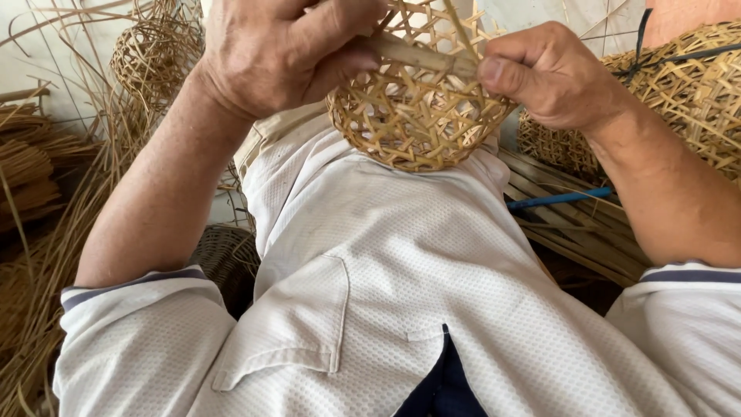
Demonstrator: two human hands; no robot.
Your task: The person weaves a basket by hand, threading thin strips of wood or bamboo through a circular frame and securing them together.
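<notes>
A small round open-weave bamboo basket [413, 120] rests against my white shirt at the top middle. My left hand [270, 50] grips its rim from the left, fingers curled over a flat bamboo strip [421, 55] that lies across the basket's mouth. My right hand [544, 73] pinches the other end of that strip between thumb and fingers at the basket's right edge. Thin loose bamboo strands rise from the rim between both hands.
A larger woven basket [695, 100] lies at the right. Flat bamboo slats [571, 224] and a blue rod [559, 199] sit below it. Another small woven basket [154, 50] and bundles of loose strips [38, 232] fill the left side.
</notes>
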